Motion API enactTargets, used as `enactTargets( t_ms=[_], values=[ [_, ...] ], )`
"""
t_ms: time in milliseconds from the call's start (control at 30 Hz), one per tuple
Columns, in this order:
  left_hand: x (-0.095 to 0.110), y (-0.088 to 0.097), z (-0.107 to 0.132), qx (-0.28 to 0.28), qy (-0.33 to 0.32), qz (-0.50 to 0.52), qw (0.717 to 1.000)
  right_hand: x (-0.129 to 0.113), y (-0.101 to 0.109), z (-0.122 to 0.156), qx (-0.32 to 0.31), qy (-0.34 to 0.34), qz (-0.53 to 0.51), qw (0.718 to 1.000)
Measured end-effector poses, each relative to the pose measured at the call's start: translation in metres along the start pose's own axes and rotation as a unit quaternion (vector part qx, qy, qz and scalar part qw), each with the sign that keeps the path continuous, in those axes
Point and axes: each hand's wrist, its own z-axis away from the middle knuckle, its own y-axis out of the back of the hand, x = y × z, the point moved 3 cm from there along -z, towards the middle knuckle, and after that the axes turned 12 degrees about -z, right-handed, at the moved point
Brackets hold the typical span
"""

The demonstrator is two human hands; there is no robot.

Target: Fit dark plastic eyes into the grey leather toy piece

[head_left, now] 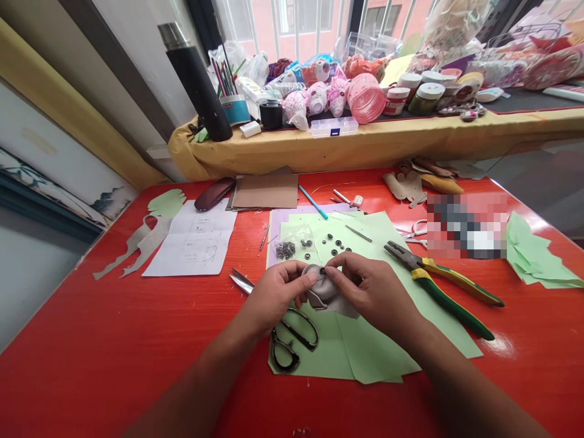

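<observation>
Between my two hands is a small grey piece of leather or fabric, folded or curved, held above the green paper. My left hand is closed on its left edge, thumb on top. With thumb and index finger, my right hand pinches a small dark snap button against the top of the grey piece. Several similar dark snap parts lie on the paper just beyond my hands, beside a clear bag of metal parts. Black-handled scissors lie partly beneath my left hand.
Pliers with green-yellow handles rest right of my right hand. White-handled scissors lie behind them. A printed sheet, brown card and a glasses case are at the left. A black flask and jars line the sill.
</observation>
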Motion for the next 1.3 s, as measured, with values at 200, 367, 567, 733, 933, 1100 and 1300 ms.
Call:
enactTargets(
  t_ms=[200, 367, 567, 733, 933, 1100, 1300],
  values=[
    [-0.0026, -0.0003, -0.0003, -0.009, 0.004, 0.018, 1.000, -0.0009, 0.0002, -0.0001, 0.014, 0.003, 0.009, 1.000],
    [-0.0012, -0.0007, 0.0002, -0.011, 0.007, 0.014, 1.000, -0.0002, -0.0006, 0.0003, 0.007, -0.006, 0.009, 1.000],
    [-0.0016, -0.0007, -0.0001, -0.008, 0.013, 0.013, 1.000, 0.0000, -0.0001, 0.0009, 0.008, 0.001, 0.010, 1.000],
    [-0.0028, -0.0011, -0.0006, -0.011, 0.013, 0.014, 1.000, -0.0001, -0.0009, 0.0008, 0.002, 0.003, 0.007, 1.000],
    [-0.0023, -0.0013, -0.0001, -0.012, 0.013, 0.015, 1.000, -0.0012, -0.0021, 0.0012, -0.015, -0.002, -0.012, 1.000],
    [-0.0028, -0.0017, 0.0002, -0.014, 0.020, 0.024, 0.999, -0.0011, -0.0021, 0.0014, -0.027, -0.021, -0.044, 0.998],
    [-0.0050, -0.0025, 0.0010, -0.015, 0.030, 0.040, 0.999, -0.0013, -0.0017, 0.0002, -0.042, -0.039, -0.084, 0.995]
  ],
)
